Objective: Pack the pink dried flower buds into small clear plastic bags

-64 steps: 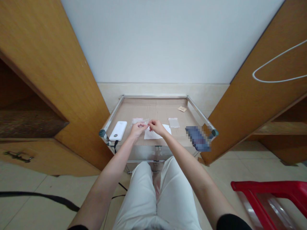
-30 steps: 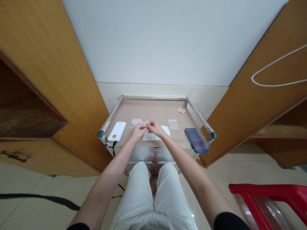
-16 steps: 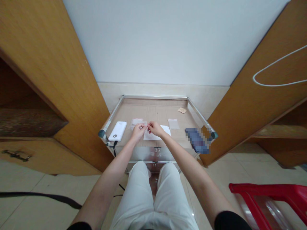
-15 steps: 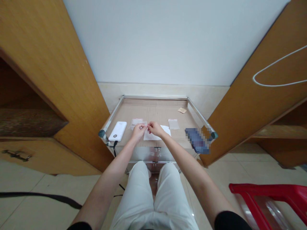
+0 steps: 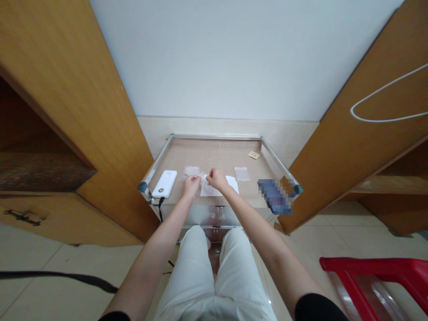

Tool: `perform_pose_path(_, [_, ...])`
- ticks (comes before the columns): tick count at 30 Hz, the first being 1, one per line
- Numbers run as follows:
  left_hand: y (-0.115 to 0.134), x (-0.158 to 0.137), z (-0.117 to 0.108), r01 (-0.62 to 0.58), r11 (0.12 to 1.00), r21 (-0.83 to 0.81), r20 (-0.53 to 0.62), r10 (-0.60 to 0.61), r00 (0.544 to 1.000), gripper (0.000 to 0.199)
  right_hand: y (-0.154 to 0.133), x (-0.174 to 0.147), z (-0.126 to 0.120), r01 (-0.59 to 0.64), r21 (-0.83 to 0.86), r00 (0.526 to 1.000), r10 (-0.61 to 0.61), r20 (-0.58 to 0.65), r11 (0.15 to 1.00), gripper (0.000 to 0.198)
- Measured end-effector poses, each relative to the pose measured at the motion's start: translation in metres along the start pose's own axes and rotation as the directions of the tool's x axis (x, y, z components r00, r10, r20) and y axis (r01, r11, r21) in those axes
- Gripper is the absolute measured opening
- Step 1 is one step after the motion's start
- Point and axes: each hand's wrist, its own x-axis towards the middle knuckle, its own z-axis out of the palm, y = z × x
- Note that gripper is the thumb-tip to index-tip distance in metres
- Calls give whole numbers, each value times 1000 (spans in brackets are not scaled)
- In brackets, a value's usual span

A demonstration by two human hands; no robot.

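Observation:
Between my hands is a small clear plastic bag [image 5: 203, 175], its outline hard to make out. My left hand [image 5: 191, 185] is closed, thumb and fingers pinching the bag's left side. My right hand [image 5: 217, 179] is curled with its fingertips at the bag's other side. Under and beside the right hand lies a white sheet of paper [image 5: 232, 183]. Just behind my left hand are more clear plastic bags [image 5: 191, 170], partly overlapped. To the right of the paper sits a flat stack of clear bags [image 5: 241, 174].
A white power bank [image 5: 166, 183] with a black cable lies at the tabletop's left. A dark, pixelated phone-like object [image 5: 276, 196] is at the right. A small tan paper piece [image 5: 253, 154] lies farther back. Metal rails [image 5: 216, 136] edge the table; a red stool [image 5: 377, 265] stands right.
My hands have moved slightly apart, the left one leftward and a little nearer me. The right hand's fingers are more curled, and clear plastic now shows between the hands.

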Motion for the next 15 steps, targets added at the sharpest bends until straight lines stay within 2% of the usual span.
perform_pose_path(4, [-2, 0, 2, 45, 997, -57, 17, -44, 999, 11, 0, -2, -1, 203, -22, 979, -203, 32, 979, 27])
perform_pose_path(9, [-2, -1, 3, 38, 986, -162, 80, -25, 996, 13, -1, 4, -1, 156, -80, 978, -142, 156, 985, 28])
perform_pose_path(12, [0, -1, 2, 79, 970, -230, 119, -53, 991, 18, 3, 9, -2, 151, 0, 972, -149, 181, 988, 25])
perform_pose_path(15, [2, 0, -1, 172, 936, -308, 118, -142, 983, 20, 11, 13, -3, 104, 150, 981, -126, 146, 983, 19])
